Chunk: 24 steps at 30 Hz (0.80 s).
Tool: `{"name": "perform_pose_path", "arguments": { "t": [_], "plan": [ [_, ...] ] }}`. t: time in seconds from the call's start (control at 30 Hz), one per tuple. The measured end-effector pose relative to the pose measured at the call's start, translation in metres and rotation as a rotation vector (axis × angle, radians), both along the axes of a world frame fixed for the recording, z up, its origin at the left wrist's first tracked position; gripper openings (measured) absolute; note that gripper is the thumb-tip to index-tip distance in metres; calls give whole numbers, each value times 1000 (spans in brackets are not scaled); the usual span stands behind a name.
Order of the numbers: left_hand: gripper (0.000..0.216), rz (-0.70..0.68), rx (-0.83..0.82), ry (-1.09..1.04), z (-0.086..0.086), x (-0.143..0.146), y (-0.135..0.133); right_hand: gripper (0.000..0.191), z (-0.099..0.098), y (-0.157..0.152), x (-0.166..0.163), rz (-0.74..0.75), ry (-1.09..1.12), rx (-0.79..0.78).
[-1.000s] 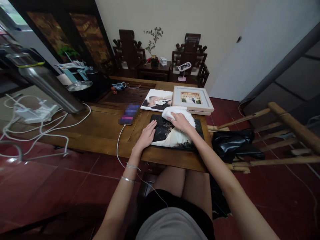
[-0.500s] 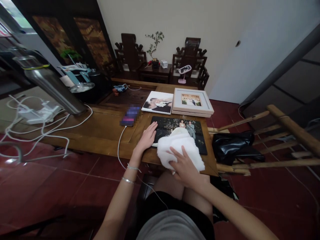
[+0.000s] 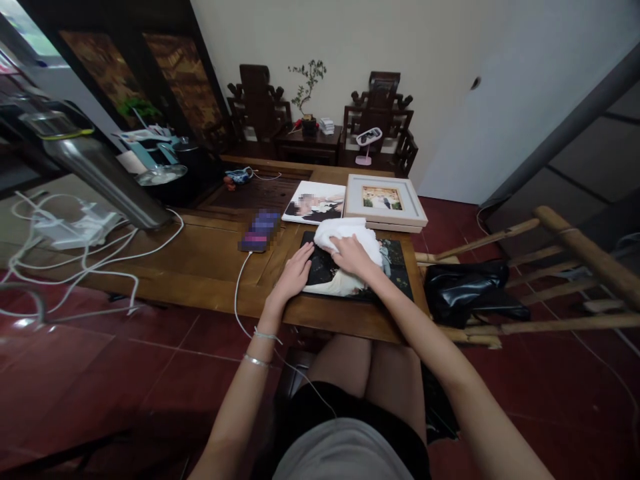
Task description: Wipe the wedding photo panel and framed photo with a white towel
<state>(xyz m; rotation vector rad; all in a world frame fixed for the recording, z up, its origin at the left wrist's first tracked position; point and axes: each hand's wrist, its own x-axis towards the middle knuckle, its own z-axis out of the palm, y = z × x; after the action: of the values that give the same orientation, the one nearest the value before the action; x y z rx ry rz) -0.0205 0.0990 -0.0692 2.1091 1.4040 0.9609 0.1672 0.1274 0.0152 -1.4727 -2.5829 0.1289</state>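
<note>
A dark wedding photo panel (image 3: pixel 400 267) lies flat at the table's near right end. My left hand (image 3: pixel 295 272) rests on its left edge, fingers stretched out and holding nothing. Toward the panel's far side, my right hand (image 3: pixel 351 256) presses a bunched white cloth (image 3: pixel 367 237) onto the picture. The cloth and hand cover the upper middle of the photo, while a pale dress shows below them.
Behind the panel lie a white-edged photo print (image 3: pixel 313 202) and a stack of framed pictures (image 3: pixel 413 208). A phone (image 3: pixel 260 231) with a white cable is at left. Farther left stand a steel bottle (image 3: pixel 110 177) and tangled cords. A bamboo chair (image 3: pixel 505 327) stands right.
My right hand has moved the white cloth from the panel's near edge away to its far edge. The lower part of the photo is now uncovered. My left hand stays put.
</note>
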Motion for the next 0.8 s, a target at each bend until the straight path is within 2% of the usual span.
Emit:
{"name": "perform_pose_path", "arguments": {
  "t": [0.13,0.23,0.37,0.5,0.6,0.7,0.8],
  "plan": [
    [45,0,8,14,0,0,0,36,1,19,0,-25,6,-8],
    [46,0,11,19,0,1,0,33,-5,5,1,-25,22,33],
    [45,10,8,14,1,2,-1,29,-14,-44,9,69,42,48],
    [45,16,6,23,3,2,-1,27,-14,-105,21,189,45,-28],
    [45,12,10,22,3,2,-1,28,-12,-134,30,308,62,-109],
    [44,7,19,9,3,1,-1,27,-10,-138,39,341,89,-132],
    [44,13,8,6,2,2,-1,21,-8,-120,44,288,106,-78]
  ]
}}
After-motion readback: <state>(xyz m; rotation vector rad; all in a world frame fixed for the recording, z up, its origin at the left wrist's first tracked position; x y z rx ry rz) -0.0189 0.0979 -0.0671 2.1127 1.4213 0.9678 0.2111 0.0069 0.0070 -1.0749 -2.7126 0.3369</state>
